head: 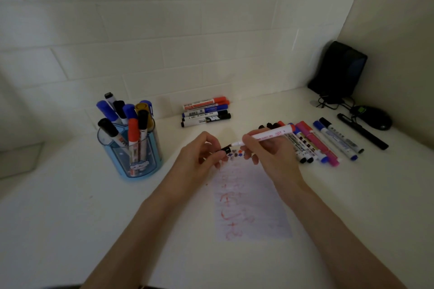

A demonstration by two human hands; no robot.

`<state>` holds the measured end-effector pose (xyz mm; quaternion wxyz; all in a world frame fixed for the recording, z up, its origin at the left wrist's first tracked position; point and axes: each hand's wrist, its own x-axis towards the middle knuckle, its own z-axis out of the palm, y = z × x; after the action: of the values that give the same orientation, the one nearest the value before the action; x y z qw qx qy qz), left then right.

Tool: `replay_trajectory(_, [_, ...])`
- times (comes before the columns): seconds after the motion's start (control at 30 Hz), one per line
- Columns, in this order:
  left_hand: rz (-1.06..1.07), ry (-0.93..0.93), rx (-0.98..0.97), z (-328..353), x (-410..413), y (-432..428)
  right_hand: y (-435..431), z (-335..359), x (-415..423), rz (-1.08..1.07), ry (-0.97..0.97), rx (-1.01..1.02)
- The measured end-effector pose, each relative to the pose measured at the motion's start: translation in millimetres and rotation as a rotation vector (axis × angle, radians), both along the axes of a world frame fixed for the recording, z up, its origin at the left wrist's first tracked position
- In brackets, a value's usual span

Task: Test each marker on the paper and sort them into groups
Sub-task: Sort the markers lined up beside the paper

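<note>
My right hand [265,155] grips a white-barrelled marker [270,135] with a red rear end, its bared tip pointing left just above the top edge of the red-scribbled paper [251,206]. My left hand [199,152] pinches a dark cap [224,149] right at that tip. Groups noted: five markers [205,111] lying by the tiled wall, a longer row [324,143] on the desk at right, more standing in the blue pen holder [133,155] at left.
</note>
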<state>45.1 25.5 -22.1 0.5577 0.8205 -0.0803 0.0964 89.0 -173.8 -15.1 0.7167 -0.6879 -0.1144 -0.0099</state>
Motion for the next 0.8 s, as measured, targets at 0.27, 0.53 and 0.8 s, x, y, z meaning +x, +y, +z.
replay_trajectory(0.27, [0.008,-0.018,-0.048,3.9,3.0,0.0,-2.5,2.2,-2.7,0.061,-0.017,-0.033])
replay_trajectory(0.53, [0.061,-0.066,0.106,-1.2,4.3,3.5,-6.4,4.1,-3.8,0.285,0.178,0.129])
replay_trajectory(0.8, [0.122,-0.176,0.179,-1.9,3.8,0.7,4.9,-6.7,-10.1,0.247,0.054,0.144])
